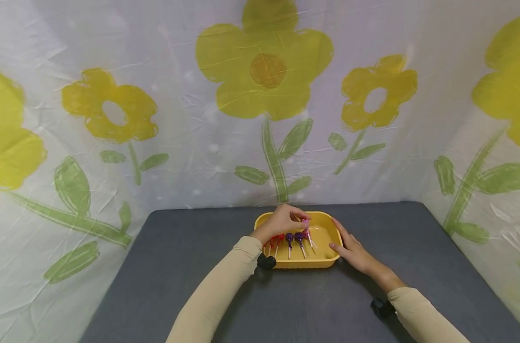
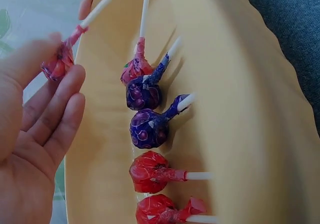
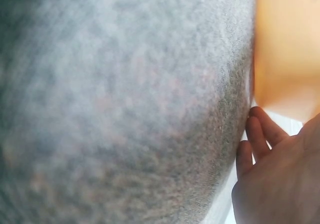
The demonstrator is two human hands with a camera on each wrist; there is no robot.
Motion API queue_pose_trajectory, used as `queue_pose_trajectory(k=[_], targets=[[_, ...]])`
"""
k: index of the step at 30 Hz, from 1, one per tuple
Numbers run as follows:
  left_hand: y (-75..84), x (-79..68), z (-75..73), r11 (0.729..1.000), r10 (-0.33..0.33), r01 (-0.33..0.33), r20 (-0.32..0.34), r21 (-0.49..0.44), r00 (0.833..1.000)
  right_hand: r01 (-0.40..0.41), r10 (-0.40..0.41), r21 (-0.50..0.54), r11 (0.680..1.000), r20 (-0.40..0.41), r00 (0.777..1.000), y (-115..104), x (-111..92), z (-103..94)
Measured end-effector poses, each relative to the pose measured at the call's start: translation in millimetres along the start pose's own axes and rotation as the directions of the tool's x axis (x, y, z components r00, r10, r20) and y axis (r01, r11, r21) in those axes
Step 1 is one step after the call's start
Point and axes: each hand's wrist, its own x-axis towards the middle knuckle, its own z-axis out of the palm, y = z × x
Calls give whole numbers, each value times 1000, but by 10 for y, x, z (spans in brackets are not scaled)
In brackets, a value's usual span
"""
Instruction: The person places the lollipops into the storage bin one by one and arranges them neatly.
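My left hand is over the yellow tray, pinching a pink-wrapped lollipop by its head between thumb and fingers. Its white stick points up and right in the left wrist view. Below, a row of lollipops lies in the tray: another pink one, two purple ones and red ones, partly hidden by my left wrist in the head view. At the tray's right end my right hand holds the rim, thumb over the inside and fingers along the outer wall.
The tray stands on a dark grey table near its back edge. Behind hangs a pale cloth printed with yellow flowers. A black wrist strap piece sits by the tray's front left corner.
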Motion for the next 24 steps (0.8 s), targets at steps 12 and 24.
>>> queue_pose_trajectory(k=[12, 24], targets=[[74, -8, 46, 996, -31, 30, 17, 78, 999, -2, 2, 0, 1000, 8, 1000, -14, -5, -16], [159, 91, 167, 989, -26, 21, 33, 144, 999, 12, -12, 20, 1000, 1, 1000, 16, 0, 10]])
